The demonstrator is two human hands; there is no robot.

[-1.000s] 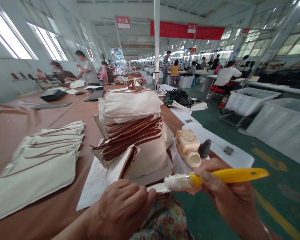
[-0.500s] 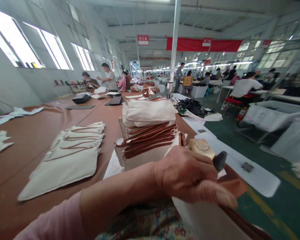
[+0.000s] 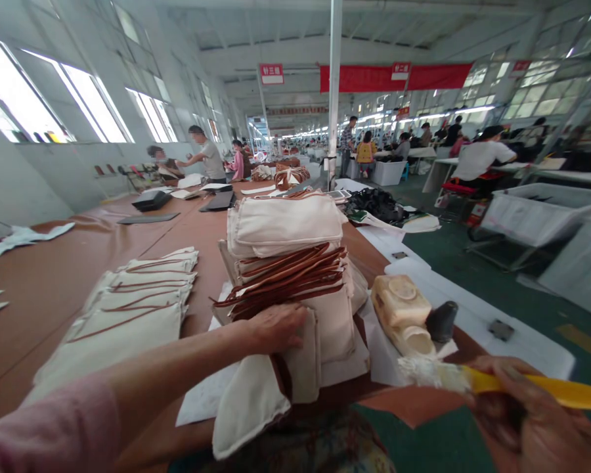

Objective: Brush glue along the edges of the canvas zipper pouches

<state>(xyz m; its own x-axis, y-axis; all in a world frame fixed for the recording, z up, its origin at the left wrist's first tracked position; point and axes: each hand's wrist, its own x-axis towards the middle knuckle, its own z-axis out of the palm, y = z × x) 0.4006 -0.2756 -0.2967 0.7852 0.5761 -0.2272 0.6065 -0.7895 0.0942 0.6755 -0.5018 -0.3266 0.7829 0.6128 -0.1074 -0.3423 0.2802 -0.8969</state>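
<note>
My left hand reaches across to the front of a stack of cream pieces with brown edging. Its fingers are curled over a cream panel in front of the stack, and the fingertips are partly hidden. A loose cream flap hangs at the table edge below that hand. At the lower right, my right hand is closed around the yellow handle of a paintbrush. White matter coats its bristles, which point left, close to a yellowed plastic bottle.
Overlapping cream pieces with brown strips lie on the brown table to the left. A dark pointed object stands beside the bottle. White boards line the right edge. Co-workers stand and sit farther back; white bins stand right.
My left hand has moved left, from near the bottle to the front of the stack. My right hand with the paintbrush has come into view, and the lower-right cream panel is gone from there.
</note>
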